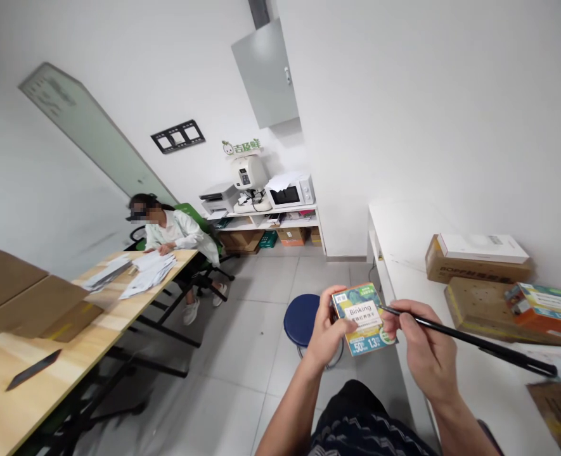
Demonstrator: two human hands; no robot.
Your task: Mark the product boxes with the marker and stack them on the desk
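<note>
My left hand (325, 332) is wrapped around a small colourful box (361, 310) printed "Binking" in front of me, its printed face turned up. In my right hand (425, 354) is a slim black pen (499, 353), pinched between thumb and fingers. The pen's tip reaches the right part of the box's face; whether it touches is too fine to tell. On the white table to the right lies a similar colourful box (546, 307), on top of a brown carton (475, 307).
A white table (399, 253) bears another carton (470, 269) under a white box (484, 247). A blue stool (299, 320) stands just beyond my hands. At the wooden table (75, 342) on the left, a person (175, 231) sits with papers (151, 272) near an open carton (28, 294).
</note>
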